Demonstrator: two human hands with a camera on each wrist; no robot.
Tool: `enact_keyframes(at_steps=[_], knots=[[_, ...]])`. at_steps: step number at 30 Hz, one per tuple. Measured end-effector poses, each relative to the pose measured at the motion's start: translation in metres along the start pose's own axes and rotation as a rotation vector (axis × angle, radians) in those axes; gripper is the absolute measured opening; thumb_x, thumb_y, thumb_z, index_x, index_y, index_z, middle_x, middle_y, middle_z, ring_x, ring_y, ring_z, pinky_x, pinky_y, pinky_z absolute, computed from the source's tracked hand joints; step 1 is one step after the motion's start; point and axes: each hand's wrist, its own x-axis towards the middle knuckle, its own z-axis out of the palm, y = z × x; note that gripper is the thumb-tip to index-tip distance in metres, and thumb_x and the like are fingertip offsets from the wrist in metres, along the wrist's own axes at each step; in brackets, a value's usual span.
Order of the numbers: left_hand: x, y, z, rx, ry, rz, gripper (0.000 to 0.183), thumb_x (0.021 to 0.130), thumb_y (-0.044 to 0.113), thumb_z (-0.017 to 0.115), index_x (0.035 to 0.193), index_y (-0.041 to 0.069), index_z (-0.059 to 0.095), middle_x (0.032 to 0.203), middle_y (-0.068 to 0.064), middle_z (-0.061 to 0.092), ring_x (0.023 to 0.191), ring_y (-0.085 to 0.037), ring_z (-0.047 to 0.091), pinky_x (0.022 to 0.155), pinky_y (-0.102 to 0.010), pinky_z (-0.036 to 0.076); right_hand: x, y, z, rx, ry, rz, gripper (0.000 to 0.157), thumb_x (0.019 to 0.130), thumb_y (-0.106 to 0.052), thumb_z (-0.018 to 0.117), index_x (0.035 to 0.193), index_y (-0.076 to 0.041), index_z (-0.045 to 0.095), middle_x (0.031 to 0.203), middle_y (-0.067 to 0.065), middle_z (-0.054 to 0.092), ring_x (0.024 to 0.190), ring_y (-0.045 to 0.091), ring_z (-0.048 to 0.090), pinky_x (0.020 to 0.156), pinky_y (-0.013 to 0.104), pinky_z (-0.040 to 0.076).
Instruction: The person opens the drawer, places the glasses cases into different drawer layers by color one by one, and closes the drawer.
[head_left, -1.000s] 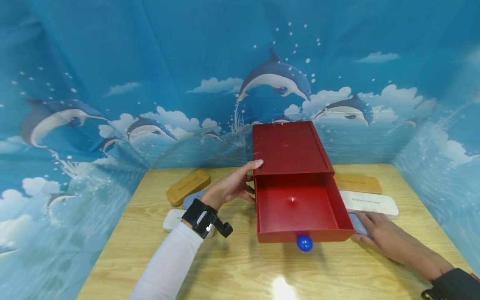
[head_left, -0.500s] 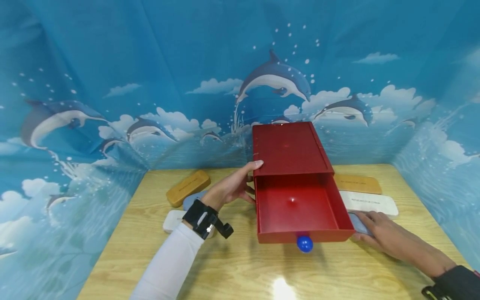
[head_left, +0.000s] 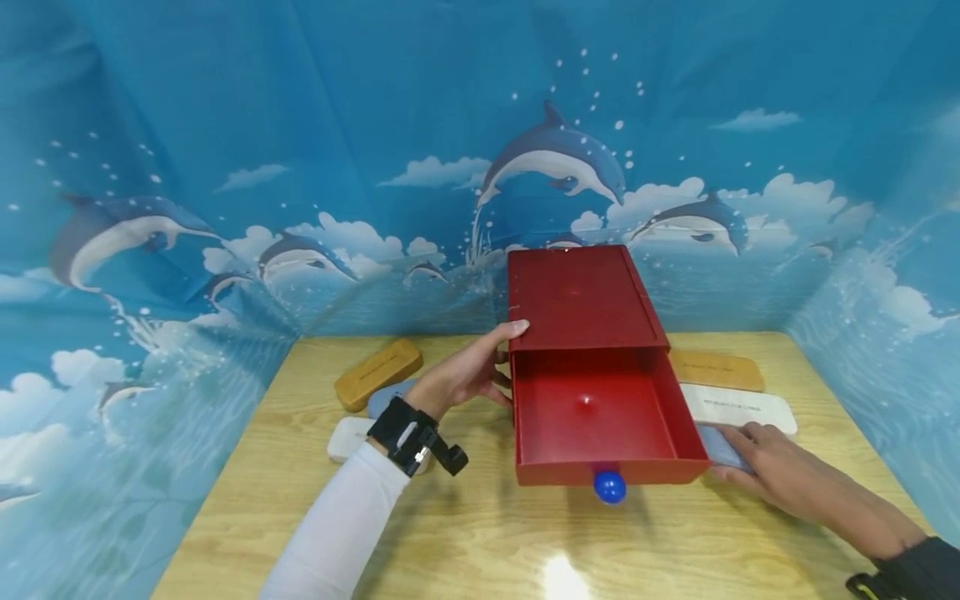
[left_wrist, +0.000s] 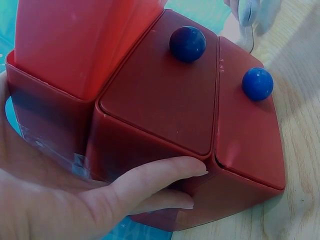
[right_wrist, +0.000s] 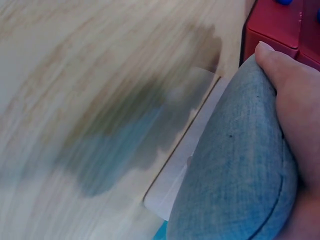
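Note:
A red drawer cabinet [head_left: 585,296] stands upright near the middle of the table, three drawers with blue knobs showing in the left wrist view. Its top drawer [head_left: 585,421] is pulled out, and I see only a bare red floor inside. My left hand [head_left: 468,371] rests against the cabinet's left side, thumb at the top edge and fingers extended along the wall. To the right, my right hand [head_left: 780,467] grips a blue-grey fabric glasses case [right_wrist: 235,155], thumb along one side. The case is beside the open drawer, tilted over the table, with its shadow below.
A white case [head_left: 738,407] and an orange-yellow case [head_left: 716,370] lie right of the cabinet. Left of it are another yellow case [head_left: 378,375], a blue case [head_left: 382,400] and a white case [head_left: 347,439], partly behind my left wrist. A dolphin-print curtain [head_left: 360,167] surrounds the table [head_left: 480,542].
My right hand and the blue-grey glasses case have shifted slightly, the case showing a little more beside the drawer. The left hand stays on the cabinet.

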Motion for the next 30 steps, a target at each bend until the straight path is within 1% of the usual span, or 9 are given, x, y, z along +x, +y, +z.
enact_keyframes(at_steps=[2, 6, 9, 15, 22, 27, 30], knots=[[0.0, 0.0, 0.0, 0.0, 0.003, -0.006, 0.076, 0.086, 0.065, 0.052, 0.146, 0.028, 0.023, 0.141, -0.014, 0.035, 0.106, -0.043, 0.056, 0.077, -0.059, 0.05, -0.001, 0.001, -0.001, -0.013, 0.02, -0.021, 0.063, 0.086, -0.045, 0.066, 0.124, 0.005, 0.055, 0.098, 0.011, 0.057, 0.085, 0.026, 0.054, 0.069, 0.046, 0.048], [0.0, -0.001, 0.0, -0.002, -0.004, -0.007, 0.077, 0.087, 0.064, 0.051, 0.147, 0.028, 0.021, 0.143, -0.015, 0.033, 0.106, -0.043, 0.055, 0.076, -0.059, 0.05, -0.001, 0.001, -0.007, -0.03, 0.023, -0.029, 0.063, 0.086, -0.044, 0.067, 0.123, 0.006, 0.055, 0.094, 0.009, 0.055, 0.081, 0.022, 0.052, 0.066, 0.043, 0.047], [0.0, -0.002, 0.0, -0.007, -0.009, -0.001, 0.076, 0.087, 0.064, 0.051, 0.146, 0.027, 0.022, 0.142, -0.015, 0.033, 0.106, -0.044, 0.055, 0.076, -0.059, 0.05, 0.0, 0.001, -0.012, -0.031, 0.02, -0.029, 0.062, 0.086, -0.043, 0.066, 0.123, 0.006, 0.055, 0.095, 0.01, 0.055, 0.081, 0.023, 0.053, 0.066, 0.044, 0.047], [-0.001, 0.0, 0.0, -0.009, -0.012, 0.014, 0.074, 0.088, 0.063, 0.051, 0.146, 0.026, 0.023, 0.141, -0.016, 0.034, 0.104, -0.044, 0.056, 0.076, -0.059, 0.05, 0.004, -0.001, -0.02, -0.054, 0.05, -0.049, 0.063, 0.084, -0.044, 0.068, 0.121, 0.006, 0.057, 0.094, 0.012, 0.057, 0.081, 0.025, 0.055, 0.066, 0.044, 0.049], [-0.001, 0.0, 0.0, -0.01, -0.009, 0.007, 0.073, 0.088, 0.063, 0.05, 0.145, 0.027, 0.024, 0.141, -0.016, 0.035, 0.105, -0.043, 0.056, 0.076, -0.059, 0.05, 0.008, -0.005, -0.031, -0.06, 0.112, -0.097, 0.065, 0.081, -0.041, 0.072, 0.122, 0.006, 0.056, 0.094, 0.011, 0.057, 0.08, 0.022, 0.054, 0.064, 0.041, 0.05], [0.0, -0.001, -0.001, -0.011, -0.007, 0.002, 0.076, 0.087, 0.064, 0.051, 0.146, 0.026, 0.024, 0.14, -0.016, 0.036, 0.105, -0.044, 0.055, 0.076, -0.059, 0.05, 0.011, -0.01, -0.04, -0.064, 0.099, -0.096, 0.065, 0.081, -0.041, 0.072, 0.123, 0.005, 0.056, 0.094, 0.009, 0.057, 0.081, 0.022, 0.054, 0.064, 0.041, 0.049], [0.001, -0.001, -0.001, -0.012, -0.008, -0.001, 0.076, 0.087, 0.064, 0.051, 0.146, 0.026, 0.024, 0.141, -0.016, 0.035, 0.106, -0.044, 0.055, 0.076, -0.059, 0.05, 0.011, -0.016, -0.049, -0.059, 0.075, -0.077, 0.065, 0.083, -0.043, 0.07, 0.126, 0.003, 0.055, 0.097, 0.008, 0.056, 0.083, 0.021, 0.053, 0.064, 0.039, 0.049]])
